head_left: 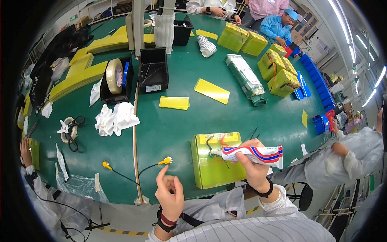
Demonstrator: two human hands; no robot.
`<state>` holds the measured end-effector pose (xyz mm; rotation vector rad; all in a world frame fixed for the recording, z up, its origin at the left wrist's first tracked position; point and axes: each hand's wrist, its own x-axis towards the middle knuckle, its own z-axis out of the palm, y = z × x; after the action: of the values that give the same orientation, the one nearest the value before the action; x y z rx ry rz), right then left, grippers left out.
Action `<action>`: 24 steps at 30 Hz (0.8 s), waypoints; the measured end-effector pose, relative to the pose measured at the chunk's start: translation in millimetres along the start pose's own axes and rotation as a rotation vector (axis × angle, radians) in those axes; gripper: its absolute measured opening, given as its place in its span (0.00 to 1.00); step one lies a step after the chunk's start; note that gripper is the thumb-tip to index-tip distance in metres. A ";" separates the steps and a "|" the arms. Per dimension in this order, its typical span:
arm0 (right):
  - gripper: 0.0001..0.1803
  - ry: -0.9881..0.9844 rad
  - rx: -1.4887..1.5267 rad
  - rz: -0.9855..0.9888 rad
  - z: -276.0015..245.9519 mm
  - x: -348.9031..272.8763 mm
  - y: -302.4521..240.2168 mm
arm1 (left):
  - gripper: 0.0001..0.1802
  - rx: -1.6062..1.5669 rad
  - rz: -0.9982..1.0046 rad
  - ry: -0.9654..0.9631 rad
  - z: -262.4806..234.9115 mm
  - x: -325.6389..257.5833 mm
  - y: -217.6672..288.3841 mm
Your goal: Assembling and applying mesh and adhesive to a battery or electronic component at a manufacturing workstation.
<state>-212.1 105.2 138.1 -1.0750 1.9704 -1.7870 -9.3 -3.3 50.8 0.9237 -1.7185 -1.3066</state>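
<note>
In my right hand (256, 174) is a squeeze tube (264, 155), white with red and blue stripes, tilted with its nozzle to the left. The nozzle tip is at the top of a yellow-green wrapped battery pack (209, 171), by a small green part with black and red wires. Whether any paste is coming out is too small to tell. My left hand (169, 197) holds nothing, its index finger stretched out and the other fingers loosely curled. That fingertip is close to the yellow connector (165, 161) of a black cord on the green table (169, 129).
Yellow sheets (212, 91), a wrapped package (244, 76) and more battery packs (282, 82) lie farther back. At left are black bins (153, 70), a tape roll (114, 76), scissors (71, 135) and crumpled white wipes (117, 118). A wooden strip (136, 121) divides the table. Co-workers sit around it.
</note>
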 end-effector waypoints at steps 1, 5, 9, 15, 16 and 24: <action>0.07 -0.002 -0.002 0.001 -1.0 -0.5 0.8 | 0.23 -0.002 -0.002 0.001 0.0 -0.1 -0.3; 0.07 0.000 -0.109 -0.033 -0.3 -1.1 -0.1 | 0.22 -0.009 -0.008 -0.005 0.3 0.1 -1.0; 0.08 0.004 -0.135 -0.026 1.0 -1.4 -4.0 | 0.21 0.000 -0.016 -0.011 -0.3 0.4 -0.6; 0.08 -0.001 -0.194 -0.077 1.2 -1.3 -5.5 | 0.20 0.006 -0.005 -0.011 -0.7 0.1 -1.1; 0.08 -0.002 -0.194 -0.077 1.0 -1.3 -5.5 | 0.20 0.006 -0.005 -0.010 -0.5 -0.2 -1.5; 0.08 -0.008 -0.228 -0.115 1.0 -1.5 -7.7 | 0.19 0.015 0.002 0.006 -0.4 -0.5 -2.9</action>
<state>-207.8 105.7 144.7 -1.2872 2.1895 -1.6377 -8.4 -3.7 48.0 0.9338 -1.7266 -1.2900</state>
